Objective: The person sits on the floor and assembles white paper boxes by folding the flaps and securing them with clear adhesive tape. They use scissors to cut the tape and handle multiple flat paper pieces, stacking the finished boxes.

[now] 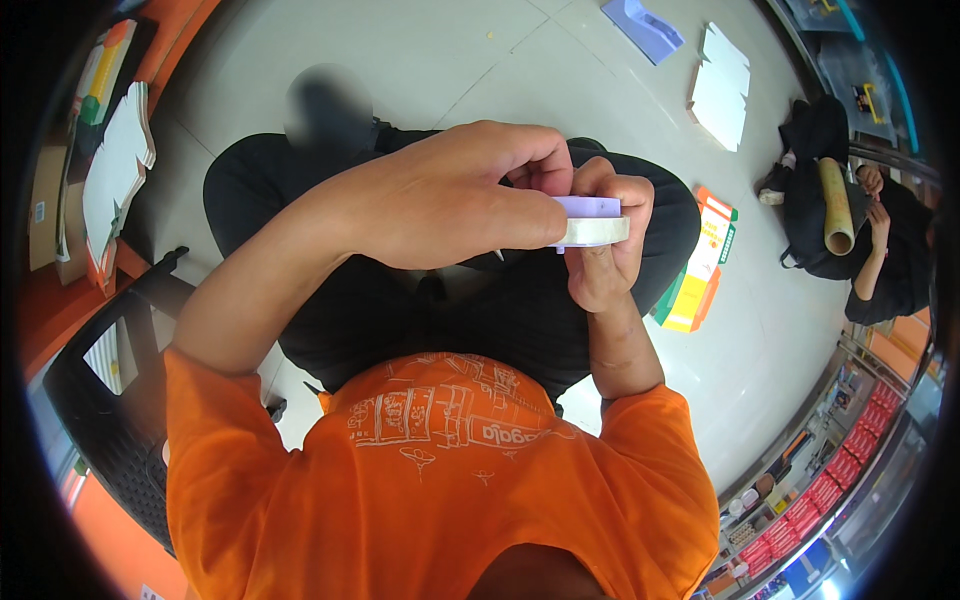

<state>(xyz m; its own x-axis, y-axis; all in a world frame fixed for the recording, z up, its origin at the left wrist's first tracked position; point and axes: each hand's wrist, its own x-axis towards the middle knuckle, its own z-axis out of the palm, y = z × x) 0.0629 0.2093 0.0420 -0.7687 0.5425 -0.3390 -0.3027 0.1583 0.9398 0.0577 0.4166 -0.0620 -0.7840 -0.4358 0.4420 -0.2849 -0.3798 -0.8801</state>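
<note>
In front of me, over my lap, a roll of clear tape (592, 232) is held between my two hands, with a light purple plastic piece (590, 207) against it. My right hand (622, 225) is closed around the far side of the roll, its fingers curled. From the left comes my left hand (470, 195), its thumb pressed to the roll's near edge and its fingers bent in above the purple piece. The left fingertips are partly hidden, so what they pinch there cannot be made out. On the floor far off lies a purple tape dispenser body (645, 30).
White cut card sheets (720, 88) and a flattened colourful carton (700, 262) lie on the tiled floor to the right. Another person (850, 210) sits at far right beside a cardboard tube (836, 205). A black chair (125, 400) and orange shelving (165, 60) stand left.
</note>
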